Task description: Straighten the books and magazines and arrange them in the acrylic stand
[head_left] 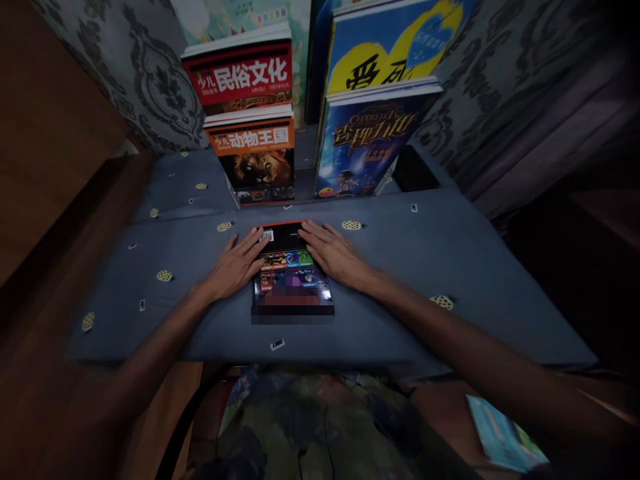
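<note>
A dark book (287, 248) lies flat on the cloth-covered table in front of me, with rows of small colour pictures on its upward face. Its near part is blurred into blocks. My left hand (240, 263) rests palm down along the left edge, fingers stretched out and fingertips on the cover. On the opposite edge, my right hand (333, 253) lies just as flat, its fingers reaching over the upper right corner. Neither hand is wrapped round the book.
Behind the book, an orange book (260, 160) and a red book (245, 77) stand upright on the left. A blue book (365, 140) and a blue-yellow book (380, 50) stand on the right. A black flat object (417, 170) lies beside them. Below right is a turquoise book (505, 433).
</note>
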{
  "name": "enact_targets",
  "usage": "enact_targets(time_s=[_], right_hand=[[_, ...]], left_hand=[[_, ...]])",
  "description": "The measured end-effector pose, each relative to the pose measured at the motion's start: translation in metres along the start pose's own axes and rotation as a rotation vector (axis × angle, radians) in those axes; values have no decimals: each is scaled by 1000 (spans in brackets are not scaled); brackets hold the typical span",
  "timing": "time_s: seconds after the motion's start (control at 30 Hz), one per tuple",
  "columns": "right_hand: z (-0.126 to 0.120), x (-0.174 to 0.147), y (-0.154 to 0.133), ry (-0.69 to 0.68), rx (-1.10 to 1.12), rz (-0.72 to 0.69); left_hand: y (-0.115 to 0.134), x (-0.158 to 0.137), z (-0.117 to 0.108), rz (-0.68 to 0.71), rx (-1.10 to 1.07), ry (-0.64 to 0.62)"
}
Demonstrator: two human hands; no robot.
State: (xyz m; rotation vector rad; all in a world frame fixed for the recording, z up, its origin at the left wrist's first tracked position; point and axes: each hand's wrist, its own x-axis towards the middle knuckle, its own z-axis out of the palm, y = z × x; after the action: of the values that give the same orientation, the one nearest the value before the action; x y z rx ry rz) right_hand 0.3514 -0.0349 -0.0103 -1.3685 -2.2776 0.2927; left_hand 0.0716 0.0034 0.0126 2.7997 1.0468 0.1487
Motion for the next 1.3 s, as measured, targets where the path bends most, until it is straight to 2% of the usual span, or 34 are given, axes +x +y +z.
enact_targets(time_s=[0.27, 0.57, 0.73, 0.83, 0.9, 1.1, 1.2, 1.3], right_hand=[[-4, -37, -18, -19, 11, -67], [-16, -104, -47, -48, 74, -164], [-34, -137, -54, -207, 139, -231], [-38, -147, -57, -274, 119, -243], [-33, -150, -60, -247, 71, -236], [-17, -147, -62, -14, -7, -283], [-24, -137, -60, 53, 12, -307], [-41, -120, -60, 146, 106, -314]], left_hand=[[18, -24, 5, 8, -23, -2], [45, -54, 5, 34, -13, -13], [57, -67, 5, 51, -40, -13], [61, -72, 8, 57, -56, 15], [62, -73, 10, 55, -58, 32], [63, -73, 3, 44, -115, 8], [61, -72, -7, 11, -237, 0], [57, -70, -15, -33, -469, 39]])
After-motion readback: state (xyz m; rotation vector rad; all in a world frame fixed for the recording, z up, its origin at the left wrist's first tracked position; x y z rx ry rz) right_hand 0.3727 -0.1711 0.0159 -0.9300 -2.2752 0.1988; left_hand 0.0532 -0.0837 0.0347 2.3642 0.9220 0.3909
